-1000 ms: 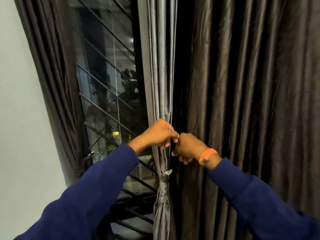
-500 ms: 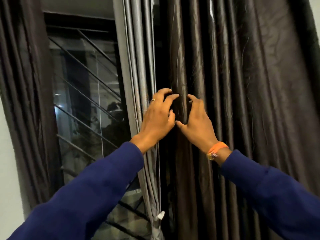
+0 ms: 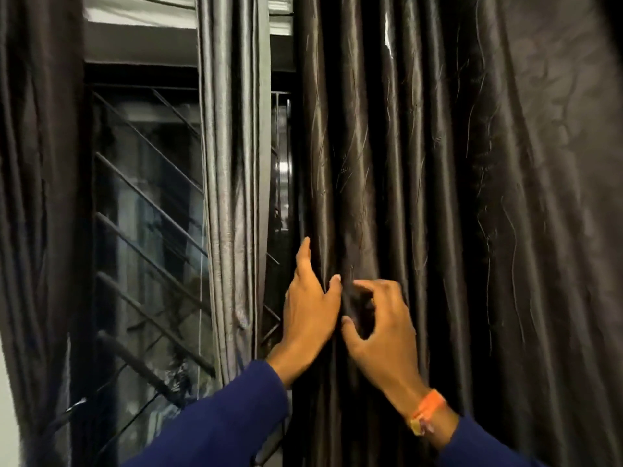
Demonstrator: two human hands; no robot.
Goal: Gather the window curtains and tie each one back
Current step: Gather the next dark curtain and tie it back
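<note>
A wide dark brown curtain hangs spread over the right half of the view. My left hand is at its left edge, fingers reaching behind the edge and thumb pressing a fold from the front. My right hand, with an orange wristband, pinches a fold of the same curtain just to the right. A grey curtain hangs gathered into a narrow bundle left of my hands. Another dark curtain hangs at the far left, drawn in low down.
Between the curtains is a window with black slanting bars over dark glass. A pale wall strip shows at the lower left. A white frame top runs above the window.
The view has risen and moved closer. Both hands left the grey bundle, moved up and right, and now hold folds at the left edge of the wide dark curtain.
</note>
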